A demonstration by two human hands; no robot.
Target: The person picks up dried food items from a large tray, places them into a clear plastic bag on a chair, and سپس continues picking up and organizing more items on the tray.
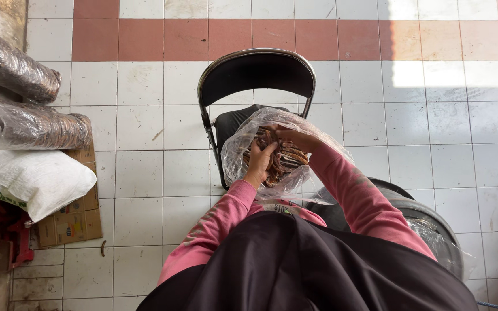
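Dark garment fills the bottom of the view, closest to the lens, w/ pink sleeves running up from it toward the middle. Floor is next in size: white tiles w/ a reddish band across the top, scuffed. Black folding chair stands center, its back toward the top of the view and metal frame showing. Left edge: two plastic-wrapped rolls, one above the other, then a white sack lying on flattened cardboard. Lower right, a round dark rim w/ plastic liner, partly hidden behind the right sleeve.

Clear plastic bag sits on the chair seat, mouth open toward the person, w/ both hands inside. Brown strips, thin and dried-looking, are bundled in the bag; can't tell exactly what they are. Left hand is curled around the near side of the bundle, fingers closed on the strips. Right hand lies over the top of the bundle, fingers bent down onto it, gripping.
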